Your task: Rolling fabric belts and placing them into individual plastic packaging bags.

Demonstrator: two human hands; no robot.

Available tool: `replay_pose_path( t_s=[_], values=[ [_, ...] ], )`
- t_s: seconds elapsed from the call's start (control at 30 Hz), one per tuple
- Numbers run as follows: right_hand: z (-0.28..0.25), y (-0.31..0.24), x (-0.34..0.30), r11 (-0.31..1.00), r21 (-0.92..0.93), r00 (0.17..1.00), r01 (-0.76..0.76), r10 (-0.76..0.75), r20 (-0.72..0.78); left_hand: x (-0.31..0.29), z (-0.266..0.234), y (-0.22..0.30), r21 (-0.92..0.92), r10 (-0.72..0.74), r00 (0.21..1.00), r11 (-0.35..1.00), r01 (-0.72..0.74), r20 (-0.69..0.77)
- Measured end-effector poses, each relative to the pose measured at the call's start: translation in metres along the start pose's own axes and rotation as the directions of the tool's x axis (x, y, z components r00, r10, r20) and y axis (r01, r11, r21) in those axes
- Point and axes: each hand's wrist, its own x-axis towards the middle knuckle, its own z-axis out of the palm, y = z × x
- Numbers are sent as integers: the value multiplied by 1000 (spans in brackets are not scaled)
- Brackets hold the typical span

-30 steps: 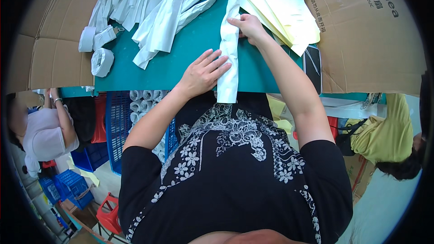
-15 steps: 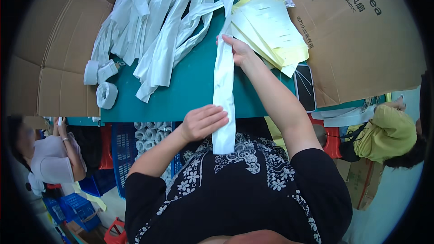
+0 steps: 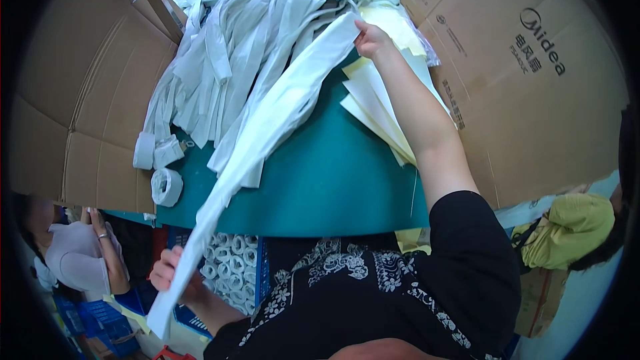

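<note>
A long white fabric-like strip (image 3: 267, 120) runs slantwise from the upper middle down to the lower left, across the table's front edge. Its far end is pinched in my right hand (image 3: 375, 39), with that arm stretched forward over the table. My left hand (image 3: 175, 272) is closed around the strip near its lower end, fingers curled behind it; the thumb is hidden. Beyond the strip lies a big heap of similar white strips (image 3: 220, 40) on the green table (image 3: 333, 193). White and yellow sheets (image 3: 377, 103) lie partly under my right forearm.
Several wound white rolls (image 3: 167, 187) sit at the table's left edge. Cardboard boxes stand left (image 3: 87, 93) and right (image 3: 493, 120). Below the front edge, a blue crate (image 3: 262, 280) holds many white rolls. One person (image 3: 83, 253) is at left, another in yellow (image 3: 567, 233) at right.
My right hand has moved farther forward with the strip's end. The left hand has gone down and left along it, from lying flat to gripping, so the strip now slants. My view has shifted.
</note>
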Motion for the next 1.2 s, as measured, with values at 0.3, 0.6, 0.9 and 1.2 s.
replay_pose_path(
  t_s=[0.3, 0.6, 0.9, 1.2],
  values=[
    [15, -127, 72, 609, -523, 792, 596, -552, 260, 12, 58, -139, 526, -499, 836, 786, 325, 228],
    [-90, -154, 30, -514, -853, 918, 91, -290, 272, 32, 150, -218, 525, -254, 743, 837, -151, 619],
    [-76, 22, -227, 234, -860, 714, -453, 673, -194, 8, 145, -218, 554, -222, 822, 822, -131, 525],
    [-75, 124, -259, 901, 84, 903, -426, 429, -17, -40, 131, -174, 716, -54, 999, 697, 39, -1]
  ],
)
